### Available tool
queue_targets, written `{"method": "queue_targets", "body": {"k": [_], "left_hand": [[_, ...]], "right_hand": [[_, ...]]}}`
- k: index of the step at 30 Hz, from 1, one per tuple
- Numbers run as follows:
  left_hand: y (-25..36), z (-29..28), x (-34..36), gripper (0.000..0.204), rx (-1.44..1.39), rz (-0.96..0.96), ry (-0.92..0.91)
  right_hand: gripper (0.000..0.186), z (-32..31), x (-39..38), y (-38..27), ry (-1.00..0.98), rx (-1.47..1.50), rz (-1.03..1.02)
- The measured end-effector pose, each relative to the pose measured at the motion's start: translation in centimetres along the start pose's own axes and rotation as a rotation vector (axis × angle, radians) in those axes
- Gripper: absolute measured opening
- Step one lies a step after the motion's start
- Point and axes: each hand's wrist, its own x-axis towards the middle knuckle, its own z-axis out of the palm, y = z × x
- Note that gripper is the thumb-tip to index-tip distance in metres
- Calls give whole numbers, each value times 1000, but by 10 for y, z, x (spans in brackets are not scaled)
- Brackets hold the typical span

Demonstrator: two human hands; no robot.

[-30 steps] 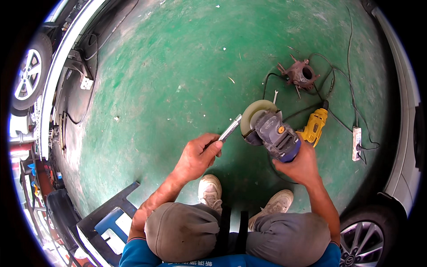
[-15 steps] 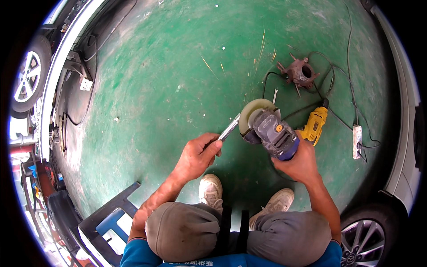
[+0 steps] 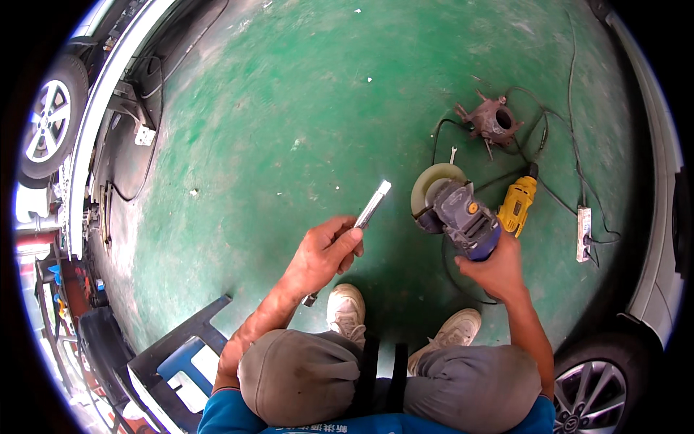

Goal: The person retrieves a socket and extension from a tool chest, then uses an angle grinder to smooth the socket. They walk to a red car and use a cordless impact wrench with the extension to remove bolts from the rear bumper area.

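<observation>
My left hand (image 3: 327, 253) is closed round a shiny metal bar (image 3: 373, 203), whose bright end points up and to the right. A dark metal end below my left wrist looks like part of the same bar; the palm hides its middle. In my right hand (image 3: 499, 269) is an angle grinder (image 3: 466, 219) with a blue and grey body and a pale yellowish disc (image 3: 431, 181) turned toward the bar. Floor shows between disc and bar. Just right of the grinder lies a yellow power drill (image 3: 516, 205) on the floor.
A rusty metal hub part (image 3: 492, 119), a small wrench (image 3: 453, 155) and a white power strip (image 3: 583, 235) with black cables lie on the green floor (image 3: 275, 130). A stool-like black frame (image 3: 181, 333) stands at lower left. Vehicles flank both sides, one wheel (image 3: 589, 387) at lower right.
The grinder has moved right, away from the bar's end, opening a gap. Sparks flying ahead of it earlier are gone. My left hand still holds the bar in much the same place.
</observation>
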Motion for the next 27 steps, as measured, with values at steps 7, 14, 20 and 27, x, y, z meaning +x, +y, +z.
{"method": "queue_targets", "body": {"k": [7, 14, 20, 27], "left_hand": [[-1, 3, 3, 32, -137, 7, -5], [-3, 5, 3, 33, -76, -4, -26], [2, 5, 2, 33, 7, 0, -20], [3, 6, 2, 31, 28, -11, -27]], "right_hand": [[49, -7, -5, 0, -12, 90, 98], [51, -6, -3, -4, 0, 33, -1], [53, -3, 0, -5, 31, -26, -93], [55, -4, 2, -4, 28, -76, -151]]}}
